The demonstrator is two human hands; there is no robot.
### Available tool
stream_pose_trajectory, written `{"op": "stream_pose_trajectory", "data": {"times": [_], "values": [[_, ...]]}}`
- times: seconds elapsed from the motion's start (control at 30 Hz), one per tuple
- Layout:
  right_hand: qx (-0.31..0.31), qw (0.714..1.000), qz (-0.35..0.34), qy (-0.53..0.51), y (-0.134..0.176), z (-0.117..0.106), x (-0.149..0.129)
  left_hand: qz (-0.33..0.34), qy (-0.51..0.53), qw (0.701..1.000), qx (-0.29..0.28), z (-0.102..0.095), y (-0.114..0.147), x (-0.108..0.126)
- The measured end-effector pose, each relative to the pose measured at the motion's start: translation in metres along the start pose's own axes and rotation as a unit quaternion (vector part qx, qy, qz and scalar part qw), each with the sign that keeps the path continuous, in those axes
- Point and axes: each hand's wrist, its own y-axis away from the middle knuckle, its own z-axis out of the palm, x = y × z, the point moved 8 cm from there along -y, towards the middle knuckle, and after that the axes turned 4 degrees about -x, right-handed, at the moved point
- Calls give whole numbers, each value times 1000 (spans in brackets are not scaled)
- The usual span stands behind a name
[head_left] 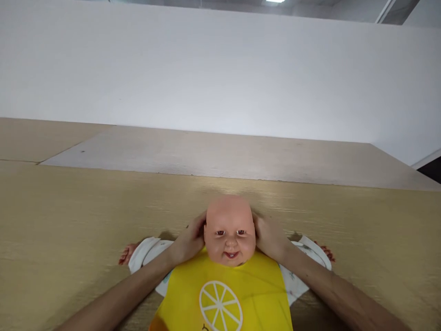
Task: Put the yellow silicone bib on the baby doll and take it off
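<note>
A baby doll lies on its back at the bottom centre, its head towards the far side and its arms spread outward. It wears a white outfit with long sleeves. Over its chest lies a yellow bib printed with a white citrus slice. My left hand is at the left side of the doll's head, by the neck. On the opposite side, my right hand sits against the head in the same way. The fingers of both hands are hidden behind the head, so their grip does not show.
The doll rests on a yellowish wooden table. Beyond it runs a paler board strip, then a white partition across the back. A dark gap shows at the far right edge.
</note>
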Motion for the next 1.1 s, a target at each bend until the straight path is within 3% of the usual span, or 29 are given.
{"op": "stream_pose_trajectory", "data": {"times": [0.2, 0.47, 0.9, 1.1], "values": [[-51, 996, -11, 66, 12, 5, -1, 5, -112, 993, -26, 5, 11, 3], [-78, 994, -29, 69, 21, 12, -6, -10, -205, 977, -53, 8, 23, 14], [-104, 990, -22, 95, 23, 14, -7, -51, -273, 955, -98, 9, 24, 15], [-115, 987, -32, 109, 26, 14, -9, -28, -261, 959, -107, 11, 26, 14]]}}
